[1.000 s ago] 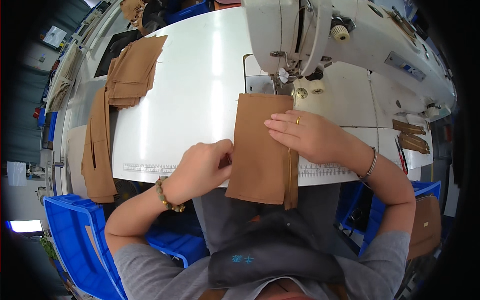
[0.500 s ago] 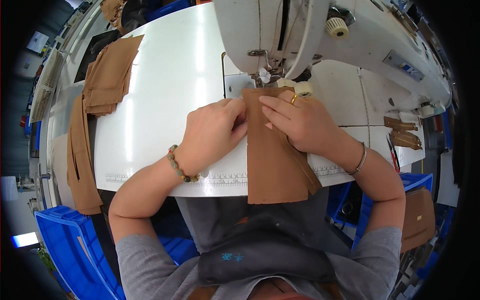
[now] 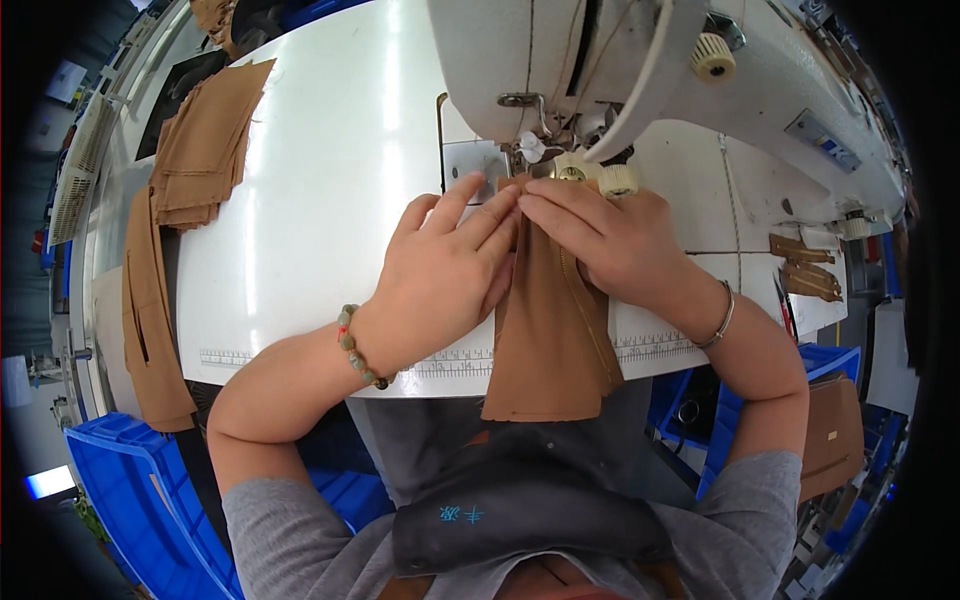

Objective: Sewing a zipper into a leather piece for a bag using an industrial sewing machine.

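Observation:
A brown fabric piece (image 3: 545,370) with a zipper along its right side runs from the needle area of a white sewing machine (image 3: 490,45) down over the table's front edge. My left hand (image 3: 440,270) grips its upper left edge, index fingertip on top and other fingers spread, with the thumb partly hidden. My right hand (image 3: 620,240) grips the upper right, fingers stretched toward the left fingertips and thumb tucked out of sight. The two sets of fingertips meet just below the presser foot (image 3: 520,160), where the fabric is bunched and partly covered.
Brown cut pieces (image 3: 200,130) are stacked at the back left, beside a long brown strip (image 3: 150,310). Short zipper pieces (image 3: 805,280) and scissors (image 3: 785,310) lie on the right. Blue bins (image 3: 140,490) stand below the white table (image 3: 300,200) at both sides.
Both hands and the fabric have moved up to the presser foot. My left hand has gone from a curled pinch to extended fingers on top. The fabric's upper end has become narrowed and bunched.

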`<state>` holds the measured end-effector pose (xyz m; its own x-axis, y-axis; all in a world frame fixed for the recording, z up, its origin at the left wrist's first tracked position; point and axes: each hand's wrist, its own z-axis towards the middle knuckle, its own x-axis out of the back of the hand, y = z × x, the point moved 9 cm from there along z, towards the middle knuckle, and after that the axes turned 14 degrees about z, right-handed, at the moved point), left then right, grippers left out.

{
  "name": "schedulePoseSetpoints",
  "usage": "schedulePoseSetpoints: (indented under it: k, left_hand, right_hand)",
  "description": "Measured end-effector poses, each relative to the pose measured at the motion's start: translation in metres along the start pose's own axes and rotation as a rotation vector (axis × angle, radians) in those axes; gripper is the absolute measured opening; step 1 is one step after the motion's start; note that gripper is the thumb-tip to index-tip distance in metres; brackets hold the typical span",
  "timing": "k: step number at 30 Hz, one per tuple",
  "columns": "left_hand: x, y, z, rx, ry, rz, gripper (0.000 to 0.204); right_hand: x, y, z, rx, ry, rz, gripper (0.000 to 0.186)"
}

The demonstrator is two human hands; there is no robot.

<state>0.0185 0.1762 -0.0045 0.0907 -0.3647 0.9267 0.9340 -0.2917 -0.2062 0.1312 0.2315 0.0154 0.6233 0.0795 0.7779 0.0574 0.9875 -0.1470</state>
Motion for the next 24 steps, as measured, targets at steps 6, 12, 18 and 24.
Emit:
schedulePoseSetpoints:
  k: [6, 12, 18, 24]
  left_hand:
    - [0.002, 0.004, 0.001, 0.001, -0.004, 0.012, 0.051]
    - [0.003, 0.002, 0.001, 0.049, -0.011, -0.017, 0.057]
    - [0.001, 0.000, 0.005, 0.071, -0.012, 0.029, 0.058]
    - [0.002, 0.000, 0.006, 0.084, -0.011, 0.040, 0.058]
  right_hand:
    - [-0.009, 0.002, 0.000, 0.032, -0.129, -0.025, 0.023]
    - [-0.008, 0.004, -0.003, 0.027, -0.125, -0.002, 0.025]
    - [-0.015, 0.007, -0.006, -0.001, -0.267, -0.004, 0.031]
    - [-0.018, 0.009, -0.006, -0.012, -0.235, -0.002, 0.032]
